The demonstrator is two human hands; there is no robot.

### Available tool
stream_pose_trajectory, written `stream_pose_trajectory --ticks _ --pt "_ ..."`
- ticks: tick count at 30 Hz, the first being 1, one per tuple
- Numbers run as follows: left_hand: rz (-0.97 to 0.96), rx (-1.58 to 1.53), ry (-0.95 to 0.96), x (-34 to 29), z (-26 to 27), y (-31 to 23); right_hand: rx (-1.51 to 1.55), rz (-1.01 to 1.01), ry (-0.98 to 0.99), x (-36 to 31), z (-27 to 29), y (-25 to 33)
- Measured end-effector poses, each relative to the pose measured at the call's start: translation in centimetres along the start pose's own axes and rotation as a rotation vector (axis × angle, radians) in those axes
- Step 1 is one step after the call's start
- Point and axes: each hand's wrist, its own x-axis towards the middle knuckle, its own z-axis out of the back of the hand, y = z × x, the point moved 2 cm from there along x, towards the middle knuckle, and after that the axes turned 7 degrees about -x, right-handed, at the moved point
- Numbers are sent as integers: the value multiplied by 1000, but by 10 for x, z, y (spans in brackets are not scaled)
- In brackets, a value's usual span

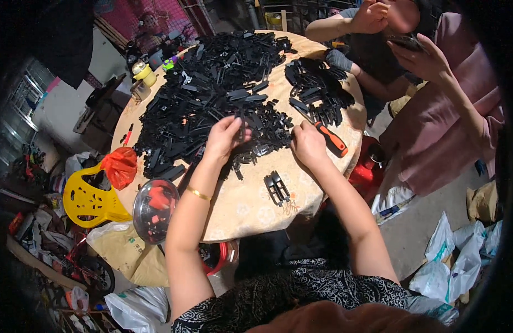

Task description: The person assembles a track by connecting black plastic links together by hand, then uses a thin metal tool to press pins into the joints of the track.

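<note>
Parts cover the table from 8 to 2 o'clock. Left hand, at their 6 o'clock edge, and right hand, at 4, are curled; I cannot tell if gripping. Room opens toward 6.

I can read no wording anywhere from where I sit: the small green print on the creased tan sack down to my left and the teal marks on the crumpled white plastic bags to my right are too small and blurred.

Hands, black plastic parts — round table
</note>
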Motion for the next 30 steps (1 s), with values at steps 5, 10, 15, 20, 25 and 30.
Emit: stream_pose_trajectory --ticks 5,10,15,20,25,30 --pt "146 -396 89 -27 3 16 13 45 -6 2 -6 -1" --pt "167 -409 212 -41 -11 23 253 -24 -91 3 5 2" --pt "214 -415 317 -49 -22 39 1000 -302 37 1 14 19" --pt "207 -421 340 -59 -30 37 999 6 -164 -5 32 42" --pt "181 -334 346 -63 -36 35 696 130 -367 -10 37 48" --pt "141 -337 358 -63 -36 40 561 267 -413 -17 43 52"
